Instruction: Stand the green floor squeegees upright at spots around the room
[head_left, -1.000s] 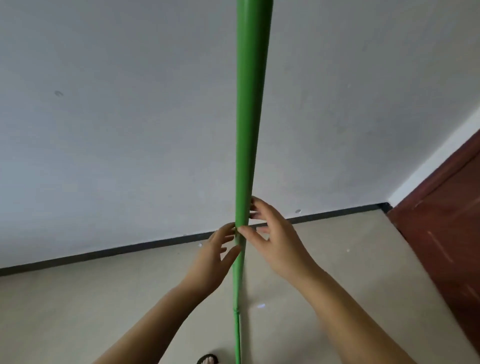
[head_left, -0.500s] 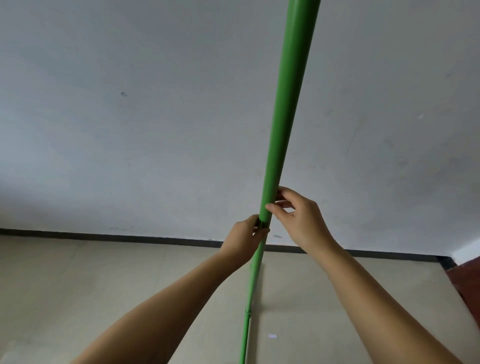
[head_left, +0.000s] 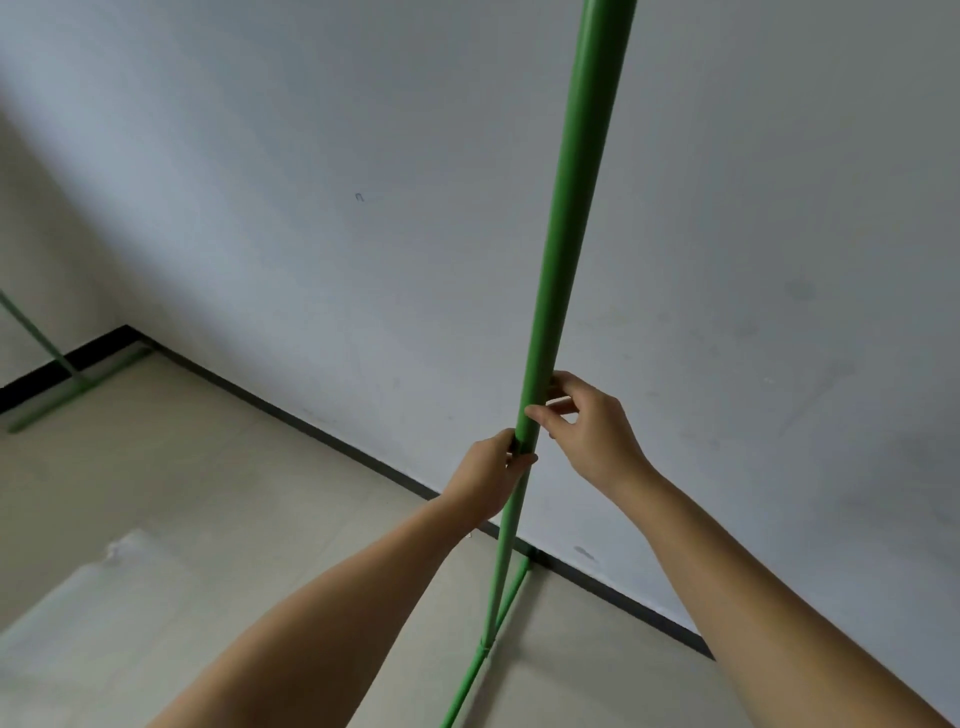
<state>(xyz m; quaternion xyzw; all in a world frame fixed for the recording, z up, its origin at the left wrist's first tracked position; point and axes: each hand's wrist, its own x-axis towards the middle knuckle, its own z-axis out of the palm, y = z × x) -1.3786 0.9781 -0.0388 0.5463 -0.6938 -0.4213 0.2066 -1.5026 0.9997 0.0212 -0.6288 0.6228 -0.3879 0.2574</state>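
Observation:
A green floor squeegee (head_left: 566, 234) stands upright in front of me, its long handle running from the top edge down to a green crossbar (head_left: 488, 639) on the floor by the wall. My left hand (head_left: 493, 473) is closed around the handle at mid height. Just above it, my right hand (head_left: 587, 426) pinches the handle with thumb and fingertips. A second green squeegee (head_left: 62, 364) leans against the wall in the far left corner, its head on the floor.
A white wall (head_left: 363, 208) with a black baseboard (head_left: 322, 436) runs diagonally behind the squeegee. The floor (head_left: 182, 519) is beige tile with a pale reflection at lower left. Another wall meets it at the left corner.
The view has swung left, bringing the left corner and the second squeegee into sight. Both hands stay on the handle at about the same height.

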